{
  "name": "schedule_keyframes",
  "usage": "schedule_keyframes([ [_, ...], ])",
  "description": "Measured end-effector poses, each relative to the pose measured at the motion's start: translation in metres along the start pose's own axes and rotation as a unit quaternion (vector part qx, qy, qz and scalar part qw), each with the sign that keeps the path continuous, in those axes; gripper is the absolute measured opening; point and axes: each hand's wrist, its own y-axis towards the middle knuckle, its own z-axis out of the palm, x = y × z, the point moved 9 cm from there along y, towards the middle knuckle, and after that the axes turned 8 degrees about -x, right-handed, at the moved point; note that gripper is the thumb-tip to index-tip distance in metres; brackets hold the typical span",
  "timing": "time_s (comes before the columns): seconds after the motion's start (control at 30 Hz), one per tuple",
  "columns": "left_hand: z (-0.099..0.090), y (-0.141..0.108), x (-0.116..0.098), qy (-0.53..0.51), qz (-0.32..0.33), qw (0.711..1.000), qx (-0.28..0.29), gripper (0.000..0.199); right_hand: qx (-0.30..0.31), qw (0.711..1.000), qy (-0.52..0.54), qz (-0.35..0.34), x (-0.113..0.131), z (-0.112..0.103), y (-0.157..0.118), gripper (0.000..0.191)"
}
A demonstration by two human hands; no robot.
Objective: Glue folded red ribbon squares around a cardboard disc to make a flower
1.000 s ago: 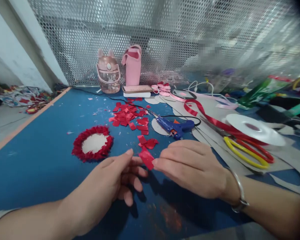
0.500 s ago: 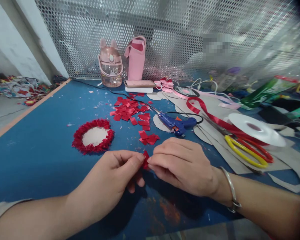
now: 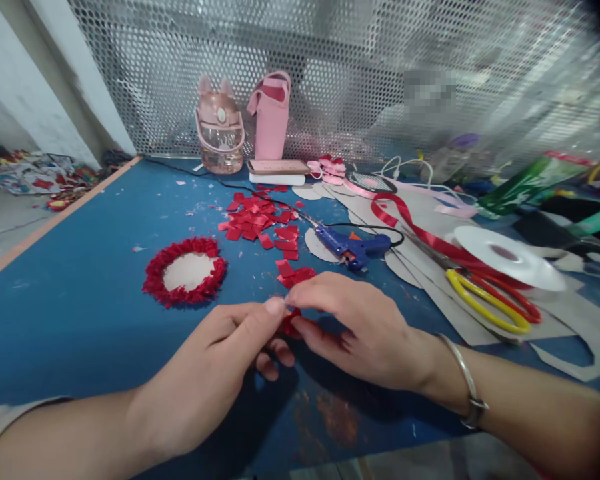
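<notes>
A small piece of red ribbon (image 3: 292, 321) is between my two hands, above the front of the blue table (image 3: 100, 333). My left hand (image 3: 230, 353) pinches it between thumb and forefinger, which hide part of it. My right hand (image 3: 355, 327) is at its other side, with thumb and forefinger parted around it and the thumb tip against the ribbon. Just beyond my fingers lie a few loose red ribbon pieces (image 3: 295, 273). To the left is a pale disc (image 3: 187, 271) edged with a ring of gathered red ribbon (image 3: 155, 280).
A blue glue gun (image 3: 353, 248) lies behind my right hand, beside a pile of cut ribbon (image 3: 253, 217). Scissors with yellow and red handles (image 3: 485, 303), a white ribbon spool (image 3: 510, 257) and grey cardboard (image 3: 455, 313) are at right. A pink-lidded bottle (image 3: 221, 133) stands behind.
My right forefinger has lifted away from its thumb and moved toward my left thumb. The ribbon piece is now more covered by my fingers.
</notes>
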Motion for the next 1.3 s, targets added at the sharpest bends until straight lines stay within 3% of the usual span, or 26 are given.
schedule_keyframes([
  [0.07, 0.001, 0.001, 0.0, 0.009, -0.004, 1.0, 0.001, 0.045, -0.018, 0.995, 0.067, 0.077, -0.008, -0.001, 0.0, 0.025],
  [0.13, 0.001, 0.002, 0.0, 0.004, -0.006, 1.0, -0.009, 0.029, -0.066, 0.965, 0.17, 0.187, -0.022, -0.003, -0.003, 0.03],
  [0.23, -0.002, 0.005, -0.005, -0.018, 0.009, 0.999, -0.043, 0.024, -0.107, 0.879, 0.312, 0.344, -0.04, 0.005, -0.013, 0.03],
  [0.3, -0.003, 0.006, -0.008, -0.023, 0.021, 0.998, -0.06, 0.021, -0.11, 0.83, 0.367, 0.405, -0.046, 0.013, -0.018, 0.031],
  [0.4, -0.005, 0.006, -0.012, -0.016, 0.036, 0.996, -0.079, 0.019, -0.1, 0.792, 0.404, 0.446, -0.049, 0.02, -0.022, 0.03],
  [0.57, -0.013, 0.007, -0.012, -0.002, 0.037, 0.993, -0.116, 0.017, -0.096, 0.775, 0.422, 0.461, -0.054, 0.024, -0.024, 0.034],
  [0.73, -0.011, 0.008, -0.011, -0.005, 0.041, 0.994, -0.101, 0.015, -0.094, 0.723, 0.461, 0.506, -0.058, 0.033, -0.029, 0.036],
  [1.13, -0.013, 0.011, -0.018, 0.035, 0.067, 0.991, -0.113, 0.019, -0.082, 0.686, 0.509, 0.514, -0.053, 0.04, -0.028, 0.033],
  [1.23, -0.016, 0.013, -0.016, 0.05, 0.065, 0.991, -0.109, 0.026, -0.078, 0.714, 0.485, 0.499, -0.055, 0.036, -0.027, 0.031],
  [1.3, -0.019, 0.015, -0.013, 0.043, 0.053, 0.992, -0.104, 0.029, -0.09, 0.761, 0.445, 0.463, -0.059, 0.025, -0.024, 0.023],
])
